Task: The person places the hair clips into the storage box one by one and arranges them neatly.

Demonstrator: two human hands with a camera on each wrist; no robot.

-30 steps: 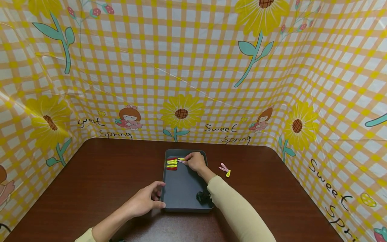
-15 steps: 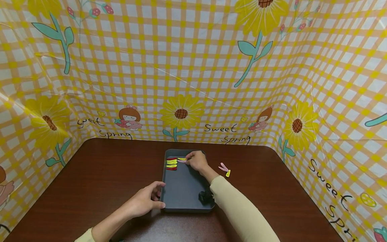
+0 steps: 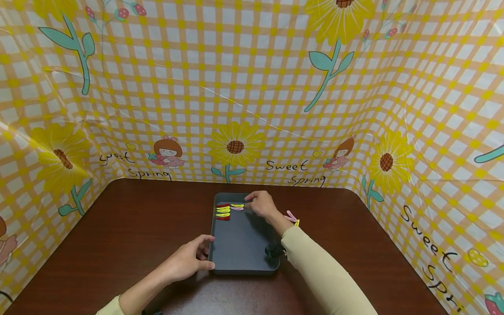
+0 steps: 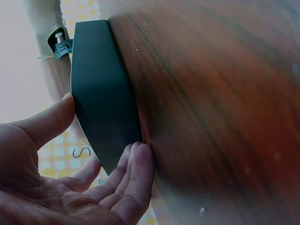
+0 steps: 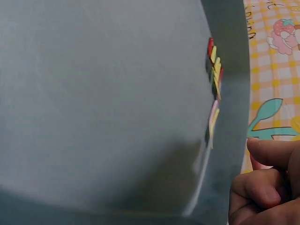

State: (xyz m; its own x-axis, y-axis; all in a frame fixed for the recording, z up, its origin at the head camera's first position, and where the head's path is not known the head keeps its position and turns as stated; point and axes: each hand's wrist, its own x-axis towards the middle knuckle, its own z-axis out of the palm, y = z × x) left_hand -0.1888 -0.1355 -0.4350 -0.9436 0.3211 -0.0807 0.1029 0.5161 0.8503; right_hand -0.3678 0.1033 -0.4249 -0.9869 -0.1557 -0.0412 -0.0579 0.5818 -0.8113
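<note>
A grey rectangular tray (image 3: 240, 247) lies on the table with snap hair clips in its far left part. Red and yellow clips (image 3: 223, 210) form a column by its left wall. Beside them lie a yellow clip (image 3: 237, 205) and a pink clip (image 3: 237, 209). My right hand (image 3: 263, 204) hovers just right of this pair, over the tray's far right part, holding nothing; in the right wrist view several of its fingers are bent. My left hand (image 3: 187, 260) rests against the tray's left side, thumb (image 4: 67, 104) at the rim and other fingertips along the outer wall.
Right of the tray, pink clips (image 3: 291, 215) and a yellow clip (image 3: 297, 222) lie on the brown table (image 3: 157, 218), partly hidden by my right forearm. A checked, flower-printed cloth (image 3: 236, 87) encloses the table at the back and sides.
My right hand has let go at the yellow and pink pair and drawn back slightly right and away; both clips show fully now. The left hand has stayed at the tray's side.
</note>
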